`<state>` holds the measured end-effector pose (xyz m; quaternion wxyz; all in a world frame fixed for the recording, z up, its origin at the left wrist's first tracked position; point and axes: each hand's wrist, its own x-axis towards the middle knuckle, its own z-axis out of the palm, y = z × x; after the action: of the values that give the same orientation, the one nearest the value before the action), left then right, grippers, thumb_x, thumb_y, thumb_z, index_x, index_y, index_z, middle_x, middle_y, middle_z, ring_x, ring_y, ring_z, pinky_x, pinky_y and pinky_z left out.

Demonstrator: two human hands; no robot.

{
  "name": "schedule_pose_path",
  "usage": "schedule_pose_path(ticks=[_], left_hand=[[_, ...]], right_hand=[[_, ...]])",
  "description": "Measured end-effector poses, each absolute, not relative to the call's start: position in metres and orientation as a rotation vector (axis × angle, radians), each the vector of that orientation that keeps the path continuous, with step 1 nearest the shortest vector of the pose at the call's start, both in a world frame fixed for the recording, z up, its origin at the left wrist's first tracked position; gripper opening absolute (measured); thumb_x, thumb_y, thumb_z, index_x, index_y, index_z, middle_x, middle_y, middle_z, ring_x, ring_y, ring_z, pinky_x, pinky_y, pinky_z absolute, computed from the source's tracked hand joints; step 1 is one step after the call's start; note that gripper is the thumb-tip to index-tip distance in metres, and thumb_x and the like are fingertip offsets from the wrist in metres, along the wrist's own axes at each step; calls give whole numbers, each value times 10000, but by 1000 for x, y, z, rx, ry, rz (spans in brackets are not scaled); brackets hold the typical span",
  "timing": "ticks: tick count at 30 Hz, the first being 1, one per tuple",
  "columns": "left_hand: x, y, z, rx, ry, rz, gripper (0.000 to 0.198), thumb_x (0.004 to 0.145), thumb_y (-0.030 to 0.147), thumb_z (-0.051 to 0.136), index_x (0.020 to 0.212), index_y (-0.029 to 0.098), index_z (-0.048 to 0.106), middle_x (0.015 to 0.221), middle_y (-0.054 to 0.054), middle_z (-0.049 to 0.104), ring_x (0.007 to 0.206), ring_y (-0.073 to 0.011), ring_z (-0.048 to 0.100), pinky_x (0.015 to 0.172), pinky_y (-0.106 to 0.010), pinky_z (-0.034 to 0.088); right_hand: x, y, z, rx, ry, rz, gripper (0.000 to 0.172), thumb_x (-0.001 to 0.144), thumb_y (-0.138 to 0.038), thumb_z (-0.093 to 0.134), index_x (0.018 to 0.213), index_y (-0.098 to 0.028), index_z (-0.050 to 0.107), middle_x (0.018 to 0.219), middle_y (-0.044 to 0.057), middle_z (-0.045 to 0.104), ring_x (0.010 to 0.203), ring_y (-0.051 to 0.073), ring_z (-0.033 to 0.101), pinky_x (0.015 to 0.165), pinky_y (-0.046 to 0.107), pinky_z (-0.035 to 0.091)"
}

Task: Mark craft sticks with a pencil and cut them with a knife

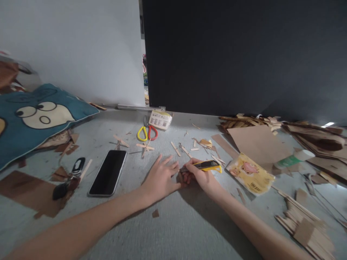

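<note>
A yellow and black utility knife [207,165] rests in my right hand [202,178], whose fingers are closed around its front part. The tip points left, close to the fingers of my left hand [159,179]. That left hand lies palm down on the grey table, its fingers spread. Between the two hands a small brownish piece shows in part; I cannot make out what it is. Just beyond my hands lie several wooden sticks [175,148] and cut scraps. Crossed sticks [145,147] form a star-like shape farther left.
Left of my hands lie a phone [108,173] and keys on a ring [61,190]. Scissors [146,133] and a white packet [160,120] are at the back. On the right are a yellow packet [251,174], a cardboard sheet [257,144] and a stack of cardboard strips [309,225].
</note>
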<state>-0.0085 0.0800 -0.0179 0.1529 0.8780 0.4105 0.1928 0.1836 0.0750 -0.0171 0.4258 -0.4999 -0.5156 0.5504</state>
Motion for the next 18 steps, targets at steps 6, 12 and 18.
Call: schedule_pose_path(ticks=[6,12,18], left_hand=[[-8,80,-17,2521,1184,538,531,872,455,802,1339,214,729,1417,-141,693,1494,-397,479,1262,-669,279],[-6,80,-14,2541,1203,478,539,880,453,795,1346,194,720,1412,-147,697,1490,-397,483,1262,-662,277],[-8,78,-15,2512,1197,544,490,873,450,805,1298,216,737,1413,-119,704,1478,-390,489,1262,-651,267]], right_hand=[[182,75,-13,-1293,-1074,1472,140,814,-338,631,731,-247,565,612,25,693,517,211,680,524,331,595],[179,75,-10,-1250,-916,1658,101,739,-282,657,711,-191,621,655,64,692,543,177,651,574,303,578],[174,66,-14,-1191,-999,1432,223,832,-416,664,737,-244,557,558,-5,627,481,179,597,508,287,502]])
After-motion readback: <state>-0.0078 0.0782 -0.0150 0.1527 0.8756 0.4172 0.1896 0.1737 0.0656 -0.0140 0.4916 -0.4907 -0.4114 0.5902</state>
